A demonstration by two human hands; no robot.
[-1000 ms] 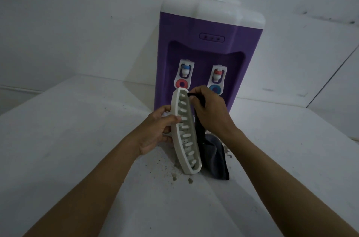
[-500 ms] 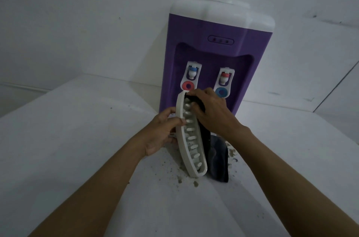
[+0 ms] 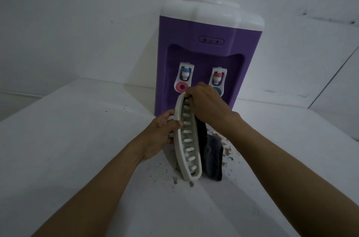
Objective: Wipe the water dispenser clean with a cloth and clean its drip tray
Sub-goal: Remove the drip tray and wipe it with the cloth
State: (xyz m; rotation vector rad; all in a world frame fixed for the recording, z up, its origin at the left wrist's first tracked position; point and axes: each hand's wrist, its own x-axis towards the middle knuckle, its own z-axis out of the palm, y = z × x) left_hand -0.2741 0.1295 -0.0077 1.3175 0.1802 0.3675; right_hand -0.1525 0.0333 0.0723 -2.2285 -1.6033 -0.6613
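While the tray stands on end: both hands are closed on something.
Debris: grey crumbs [image 3: 191, 184] lie scattered on the white surface [image 3: 68, 149] around the tray's lower end.
Drip tray: the drip tray [image 3: 187, 140], off-white with a row of oval slots, is held upright on its end, just in front of the dispenser.
Left hand: the left hand [image 3: 162, 134] grips the tray's left rim at mid height.
Right hand: the right hand [image 3: 208, 107] presses a dark cloth [image 3: 212, 157] against the tray's upper end; the cloth hangs down behind the tray to the surface.
Dispenser: the purple water dispenser [image 3: 202, 56], white-topped, has 2 taps and stands against the wall.
Open room: bare surface spreads left and right of the arms.
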